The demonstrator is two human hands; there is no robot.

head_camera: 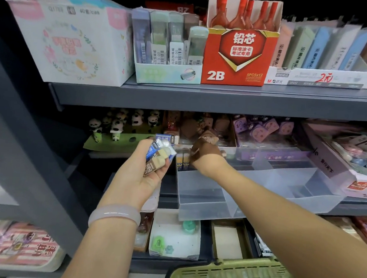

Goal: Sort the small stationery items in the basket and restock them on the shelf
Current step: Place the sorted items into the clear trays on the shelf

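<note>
Left hand [141, 168] fingers grasp a bundle of erasers [159, 154]. Right hand [205, 154] reaches into the clear divided tray [261, 186]; its finger state cannot be determined.

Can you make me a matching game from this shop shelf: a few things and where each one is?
Things:
1. erasers
2. red 2B lead box
3. green basket
4. panda toppers

Places:
A. bottom of the view, below the shelves
B. top shelf, middle
C. gripped in the left hand
D. middle shelf, left side

Pairs: 1-C, 2-B, 3-A, 4-D
</note>
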